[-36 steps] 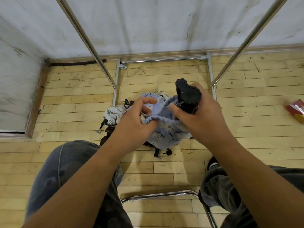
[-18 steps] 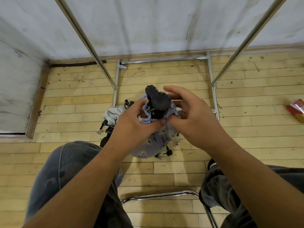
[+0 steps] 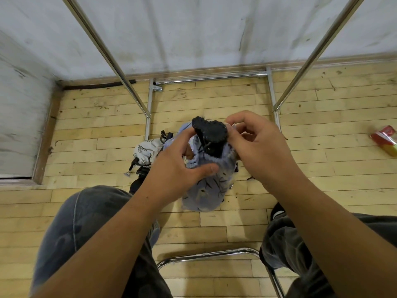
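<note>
Left hand grips the mouth of a blue drawstring bag; right hand, at three o'clock, pinches the rim beside a protruding black shoe.

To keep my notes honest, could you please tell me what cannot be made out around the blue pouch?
Head view only:
Black treaded object: lower part hidden inside the blue patterned fabric pouch.
White leaf-print bag: partly hidden behind the left hand.
Red-and-yellow packet: cut off by the right edge, print blurred.
</note>
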Action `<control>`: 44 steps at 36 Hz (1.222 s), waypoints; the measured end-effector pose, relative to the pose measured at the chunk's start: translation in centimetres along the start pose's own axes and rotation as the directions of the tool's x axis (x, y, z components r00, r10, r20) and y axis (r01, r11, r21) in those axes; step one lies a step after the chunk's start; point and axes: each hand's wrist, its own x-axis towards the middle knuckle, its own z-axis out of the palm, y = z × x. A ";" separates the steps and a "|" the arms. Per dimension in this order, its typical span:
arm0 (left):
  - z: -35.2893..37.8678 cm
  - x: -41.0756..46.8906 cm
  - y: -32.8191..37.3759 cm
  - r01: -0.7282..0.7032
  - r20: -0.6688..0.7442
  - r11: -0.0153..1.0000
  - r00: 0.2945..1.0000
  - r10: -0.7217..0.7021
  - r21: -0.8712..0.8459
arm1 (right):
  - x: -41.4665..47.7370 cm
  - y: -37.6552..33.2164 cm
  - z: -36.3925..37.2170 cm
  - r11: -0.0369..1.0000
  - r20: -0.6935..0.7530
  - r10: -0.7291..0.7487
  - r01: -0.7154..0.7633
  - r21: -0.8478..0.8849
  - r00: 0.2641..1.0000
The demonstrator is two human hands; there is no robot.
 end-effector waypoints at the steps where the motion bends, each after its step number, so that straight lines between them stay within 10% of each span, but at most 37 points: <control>1: 0.0 0.0 0.1 -0.001 0.000 1.000 1.000 0.001 -0.004 | -0.1 -0.2 0.0 1.000 0.015 0.000 0.000 0.027 1.000; 16: -0.1 -0.2 0.7 0.017 -0.029 0.993 0.999 -0.020 -0.117 | -0.4 -0.8 -0.1 0.968 0.125 0.074 -0.102 0.230 0.989; 44: 0.1 -0.5 1.1 0.019 -0.008 0.997 1.000 -0.019 -0.068 | -0.2 -1.9 -0.1 0.928 0.353 0.319 -0.366 0.073 0.879</control>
